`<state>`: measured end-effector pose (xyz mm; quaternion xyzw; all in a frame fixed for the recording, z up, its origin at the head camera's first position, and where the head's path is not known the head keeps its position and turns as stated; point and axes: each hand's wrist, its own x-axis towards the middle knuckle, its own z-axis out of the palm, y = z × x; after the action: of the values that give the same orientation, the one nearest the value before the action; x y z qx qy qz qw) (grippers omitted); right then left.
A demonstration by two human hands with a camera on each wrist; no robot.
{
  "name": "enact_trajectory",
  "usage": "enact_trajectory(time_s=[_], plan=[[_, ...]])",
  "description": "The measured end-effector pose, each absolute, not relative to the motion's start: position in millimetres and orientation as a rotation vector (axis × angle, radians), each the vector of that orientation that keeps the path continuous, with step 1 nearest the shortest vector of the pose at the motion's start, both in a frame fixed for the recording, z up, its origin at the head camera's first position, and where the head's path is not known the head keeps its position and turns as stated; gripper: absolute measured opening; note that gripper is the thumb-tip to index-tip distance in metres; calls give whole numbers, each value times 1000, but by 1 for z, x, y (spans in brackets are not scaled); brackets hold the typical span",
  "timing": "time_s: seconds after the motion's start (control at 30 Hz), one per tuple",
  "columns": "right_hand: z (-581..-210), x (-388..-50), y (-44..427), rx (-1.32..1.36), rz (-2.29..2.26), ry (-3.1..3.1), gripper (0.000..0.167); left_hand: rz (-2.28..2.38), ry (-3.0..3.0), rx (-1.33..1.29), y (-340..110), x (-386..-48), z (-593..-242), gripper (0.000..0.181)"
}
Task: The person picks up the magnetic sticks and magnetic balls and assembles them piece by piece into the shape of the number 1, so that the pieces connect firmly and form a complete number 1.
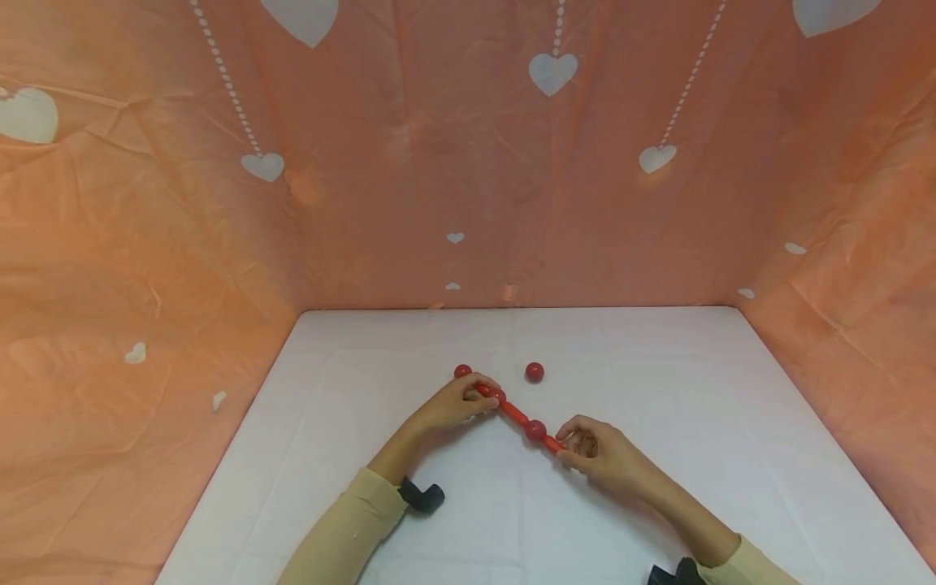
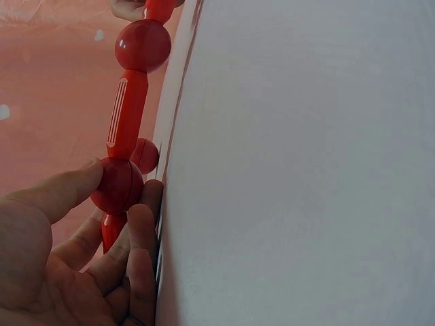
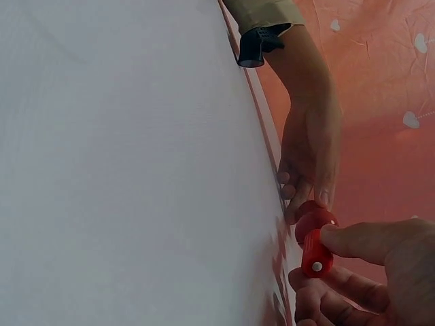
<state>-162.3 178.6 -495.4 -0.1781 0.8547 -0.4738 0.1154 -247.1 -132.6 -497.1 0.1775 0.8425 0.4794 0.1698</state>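
Observation:
A chain of red balls and red rods runs slantwise between the two hands over the white table. My left hand (image 1: 455, 406) pinches one red ball (image 2: 119, 187) between thumb and fingers. From that ball a rod (image 1: 514, 413) leads to a second red ball (image 1: 535, 430), with an end rod (image 3: 316, 255) beyond it. Thumb and fingers of my right hand (image 1: 607, 457) pinch this end rod. On the left hand's far side another short rod points toward a red ball (image 1: 462, 370); whether they join is partly hidden by the fingers.
One loose red ball (image 1: 535, 372) lies on the white tabletop (image 1: 658, 366) behind the chain. Orange cloth with white hearts (image 1: 553, 73) walls the table at the back and both sides. Black wrist mounts (image 1: 422, 496) sit at the cuffs.

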Motion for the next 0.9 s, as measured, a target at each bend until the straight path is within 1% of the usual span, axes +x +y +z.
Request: enact_trajectory(time_s=[0.23, 0.5, 0.9], plan=[[-494, -165, 179, -490, -1318, 2571, 20, 1362, 2401, 511, -132, -247, -498, 31], [-488, -181, 175, -455, -1315, 2623, 18, 1369, 2403, 507, -131, -248, -498, 30], [-481, -211, 171, -434, -1336, 2660, 26, 1365, 2403, 486, -132, -247, -499, 30]])
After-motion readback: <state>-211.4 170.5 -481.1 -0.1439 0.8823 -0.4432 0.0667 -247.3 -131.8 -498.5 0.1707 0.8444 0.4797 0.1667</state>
